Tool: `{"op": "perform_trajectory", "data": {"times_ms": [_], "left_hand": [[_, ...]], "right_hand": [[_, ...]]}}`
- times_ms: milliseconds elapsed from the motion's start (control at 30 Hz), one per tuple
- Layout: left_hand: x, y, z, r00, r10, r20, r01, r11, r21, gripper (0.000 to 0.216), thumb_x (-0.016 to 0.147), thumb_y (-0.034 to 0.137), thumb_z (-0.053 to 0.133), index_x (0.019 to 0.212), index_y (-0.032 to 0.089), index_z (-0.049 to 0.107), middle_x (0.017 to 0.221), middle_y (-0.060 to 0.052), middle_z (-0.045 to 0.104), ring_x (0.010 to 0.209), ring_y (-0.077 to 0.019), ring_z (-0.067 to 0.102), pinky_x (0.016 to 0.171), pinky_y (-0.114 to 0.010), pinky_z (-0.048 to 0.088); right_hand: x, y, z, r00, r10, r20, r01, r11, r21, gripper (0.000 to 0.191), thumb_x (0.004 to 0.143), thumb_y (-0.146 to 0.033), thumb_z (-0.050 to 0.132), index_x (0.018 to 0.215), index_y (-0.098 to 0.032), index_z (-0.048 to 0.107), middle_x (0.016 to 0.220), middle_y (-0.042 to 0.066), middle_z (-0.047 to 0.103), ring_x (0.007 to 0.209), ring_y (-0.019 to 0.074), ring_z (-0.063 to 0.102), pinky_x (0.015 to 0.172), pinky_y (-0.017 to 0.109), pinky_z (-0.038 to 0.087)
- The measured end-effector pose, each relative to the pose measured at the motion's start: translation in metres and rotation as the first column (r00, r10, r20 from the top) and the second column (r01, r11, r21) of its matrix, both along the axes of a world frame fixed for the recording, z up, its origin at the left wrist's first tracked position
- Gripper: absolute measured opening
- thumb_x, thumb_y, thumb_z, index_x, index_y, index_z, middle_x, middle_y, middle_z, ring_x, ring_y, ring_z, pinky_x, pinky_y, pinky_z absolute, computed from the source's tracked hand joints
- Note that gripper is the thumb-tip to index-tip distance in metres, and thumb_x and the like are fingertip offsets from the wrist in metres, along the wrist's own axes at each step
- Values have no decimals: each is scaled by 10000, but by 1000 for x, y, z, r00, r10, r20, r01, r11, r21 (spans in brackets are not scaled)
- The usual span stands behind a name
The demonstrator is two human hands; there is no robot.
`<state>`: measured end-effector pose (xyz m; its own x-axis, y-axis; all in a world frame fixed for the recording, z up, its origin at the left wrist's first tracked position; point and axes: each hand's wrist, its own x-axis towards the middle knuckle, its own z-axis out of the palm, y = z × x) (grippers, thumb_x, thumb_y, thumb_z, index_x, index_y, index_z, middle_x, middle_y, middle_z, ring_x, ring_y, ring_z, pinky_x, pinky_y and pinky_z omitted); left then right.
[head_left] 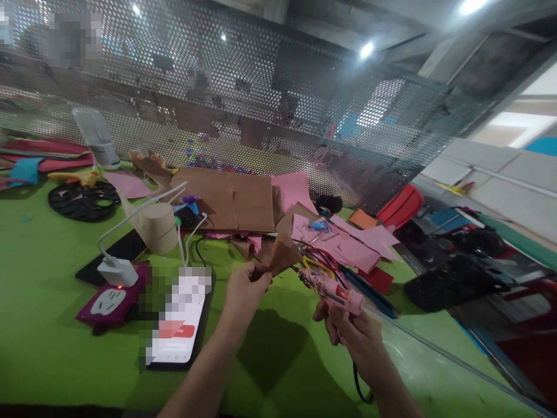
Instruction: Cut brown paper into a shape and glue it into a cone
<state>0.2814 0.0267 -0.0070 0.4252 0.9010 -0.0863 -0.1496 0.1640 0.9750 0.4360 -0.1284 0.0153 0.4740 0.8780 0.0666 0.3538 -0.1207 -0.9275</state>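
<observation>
Between the thumb and fingers of my left hand [247,290] is a piece of brown paper [284,253], folded or curled to a point. My right hand [350,331] is wrapped round a pink hot glue gun [331,288], its nozzle end pointing left towards the paper. A dark cord hangs below that hand. Whether the nozzle touches the paper I cannot tell. Just beyond the glue gun lie scissors with yellow handles [319,265]. A lit phone [180,322] rests on the green table left of my left forearm.
A purple power strip [111,306] with a white charger [117,271] sits at left, near a roll of tan tape [160,226]. Brown cardboard [226,200] and pink paper sheets [339,244] spread across the back. A perforated metal screen [243,98] stands behind the green table [47,255].
</observation>
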Motion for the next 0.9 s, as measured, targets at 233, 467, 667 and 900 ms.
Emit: {"op": "perform_trajectory", "data": {"times_ms": [233,467,667,900], "left_hand": [[-1,0,0,1000,-13,1,13,1000,4,166,682,285,654,747,136,682,657,-28,656,623,-149,567,578,-244,413],[0,1,-2,1000,-19,6,19,1000,23,170,690,287,652,758,133,678,654,-25,649,618,-146,563,578,-246,413],[0,1,-2,1000,-23,0,23,999,35,171,690,288,642,750,132,676,654,-25,652,612,-141,558,573,-242,401],[0,0,-3,1000,-22,10,22,999,25,151,685,282,649,728,139,673,639,-18,643,606,-141,553,573,-243,395]], "right_hand": [[-1,-1,0,997,47,62,-44,998,-43,495,910,-607,476,780,-154,624,511,-18,471,479,129,426,476,265,308],[-6,0,-3,996,81,24,-79,995,-66,479,906,-601,481,762,-164,614,529,-14,479,485,135,435,479,264,323],[-2,-1,-10,996,69,60,-64,995,-78,484,900,-603,484,747,-162,613,524,-11,491,471,135,452,474,261,330],[2,0,-5,996,7,90,-3,999,-50,512,886,-640,480,722,-169,599,520,-10,486,480,139,452,479,263,326]]}}
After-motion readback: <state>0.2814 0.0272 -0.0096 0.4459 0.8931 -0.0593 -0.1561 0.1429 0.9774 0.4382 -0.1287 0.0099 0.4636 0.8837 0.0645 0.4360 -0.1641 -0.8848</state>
